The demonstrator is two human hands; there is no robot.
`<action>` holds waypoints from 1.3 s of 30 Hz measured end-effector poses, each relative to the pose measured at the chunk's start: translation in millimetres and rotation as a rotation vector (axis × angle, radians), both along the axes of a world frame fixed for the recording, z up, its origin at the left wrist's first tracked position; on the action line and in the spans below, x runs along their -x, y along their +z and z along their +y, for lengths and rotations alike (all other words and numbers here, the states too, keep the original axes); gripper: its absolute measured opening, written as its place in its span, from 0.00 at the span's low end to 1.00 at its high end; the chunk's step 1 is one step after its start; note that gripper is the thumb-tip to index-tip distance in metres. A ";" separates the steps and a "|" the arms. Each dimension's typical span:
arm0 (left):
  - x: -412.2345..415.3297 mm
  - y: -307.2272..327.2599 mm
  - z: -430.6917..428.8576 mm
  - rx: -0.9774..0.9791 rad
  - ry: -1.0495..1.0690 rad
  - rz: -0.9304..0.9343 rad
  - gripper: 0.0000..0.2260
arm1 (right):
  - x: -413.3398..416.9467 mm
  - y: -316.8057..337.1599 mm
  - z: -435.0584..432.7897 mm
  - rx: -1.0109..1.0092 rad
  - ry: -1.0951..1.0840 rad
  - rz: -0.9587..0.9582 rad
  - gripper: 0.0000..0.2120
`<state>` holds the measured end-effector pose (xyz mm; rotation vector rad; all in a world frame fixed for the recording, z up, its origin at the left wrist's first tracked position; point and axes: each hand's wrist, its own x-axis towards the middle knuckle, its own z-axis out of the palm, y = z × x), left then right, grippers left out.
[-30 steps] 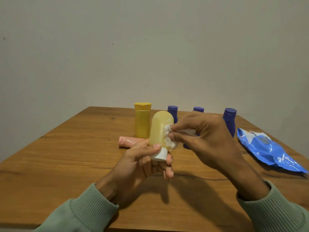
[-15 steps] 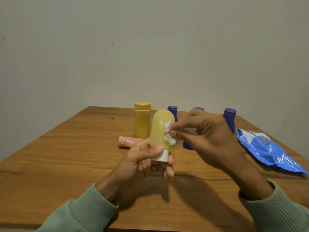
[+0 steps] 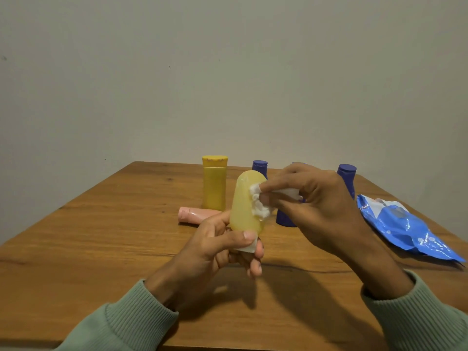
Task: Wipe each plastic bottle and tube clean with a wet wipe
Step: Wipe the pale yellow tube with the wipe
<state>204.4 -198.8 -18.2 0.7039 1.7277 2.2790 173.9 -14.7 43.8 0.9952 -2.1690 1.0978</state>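
A: Tube?
B: Translucent yellow tube (image 3: 244,203), cap down, hovering over mid-table (image 3: 101,236); left hand (image 3: 215,249) is gripping its white cap end.
A: Right?
B: Right hand (image 3: 316,206) is pinching the wet wipe (image 3: 259,209) against it. Bare wood is showing near left; blue pack (image 3: 405,229) is lying by the right edge.

free table (image 3: 88,249) at left, yellow bottle (image 3: 214,188), pink tube (image 3: 195,214), blue bottles (image 3: 346,174) behind, wipe pack (image 3: 405,229) right

Pale yellow tube (image 3: 242,201) — upright, cap down; crumpled white wipe (image 3: 260,212) touching it
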 end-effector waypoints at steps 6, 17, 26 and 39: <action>1.2 -0.7 1.0 -0.033 0.029 -0.003 0.16 | -2.5 -0.6 -4.2 -0.025 -0.019 -0.022 0.08; 1.8 0.4 -0.7 0.001 0.044 -0.035 0.19 | -0.8 -4.7 -6.9 0.096 -0.150 0.006 0.09; 1.5 -1.5 1.8 0.066 0.121 -0.023 0.19 | 1.2 -1.0 1.3 0.036 -0.123 0.024 0.09; 0.4 -3.7 2.4 0.275 0.238 0.162 0.13 | 1.2 -4.1 -2.6 0.021 -0.161 0.103 0.09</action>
